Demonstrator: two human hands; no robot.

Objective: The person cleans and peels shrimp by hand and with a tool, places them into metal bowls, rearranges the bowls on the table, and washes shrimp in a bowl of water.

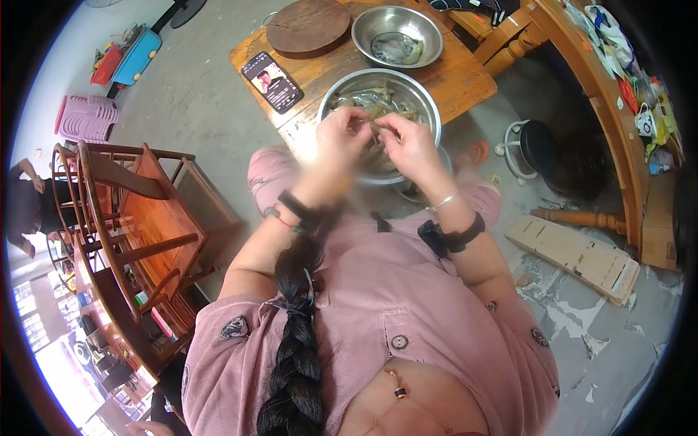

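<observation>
Over a large steel bowl point(435, 109) of grey-green shrimp point(385, 96), both hands meet with fingertips pinched together. My left hand point(342, 134) grips a small shrimp point(375, 132), mostly covered by the fingers. On the other side of it, my right hand point(409, 147) pinches the same shrimp between thumb and fingers. A second steel bowl point(363, 33) sits behind on the wooden table, with some pale peeled-looking pieces point(398, 49) in its bottom. Part of another metal container point(411, 190) shows beneath the large bowl's near edge.
A phone point(272, 82) with a lit screen and a round wooden chopping board point(308, 27) are on the low wooden table point(465, 87). Wooden chairs point(138, 218) stand left, near another person point(45, 192). At right are a black stool point(539, 149) and a flat cardboard box point(574, 254).
</observation>
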